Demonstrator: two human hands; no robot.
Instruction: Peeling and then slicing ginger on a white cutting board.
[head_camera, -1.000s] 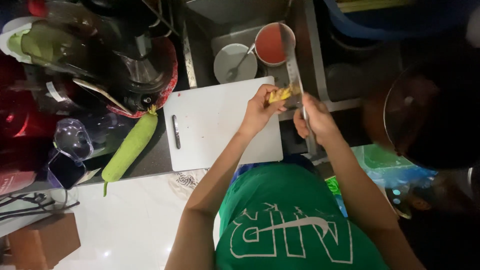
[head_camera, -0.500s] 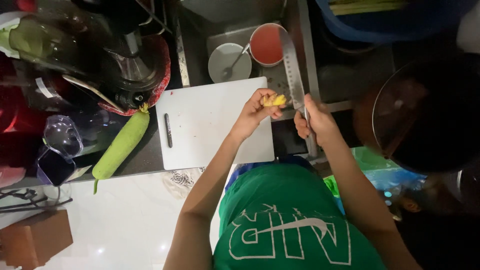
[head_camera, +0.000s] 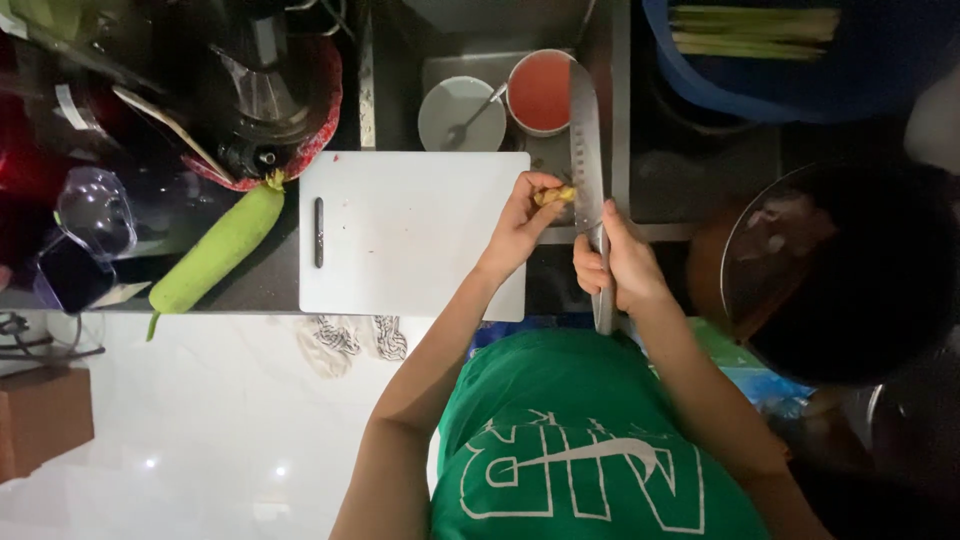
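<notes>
My left hand (head_camera: 522, 222) pinches a small yellowish piece of food (head_camera: 556, 194) at the right edge of the white cutting board (head_camera: 410, 235). My right hand (head_camera: 618, 262) grips the handle of a long steel knife (head_camera: 585, 140). Its blade points away from me and rests against the yellowish piece. Both hands meet just off the board's right side, above the dark counter edge.
A long green gourd (head_camera: 218, 250) lies left of the board. Behind the board stand a white bowl with a spoon (head_camera: 460, 112) and a cup of red liquid (head_camera: 540, 92). A dark pan with a glass lid (head_camera: 830, 270) sits at right, a blender jug (head_camera: 260, 90) at back left.
The view has shifted slightly. My hands stay together at the board's right edge, with the knife blade still against the yellowish piece.
</notes>
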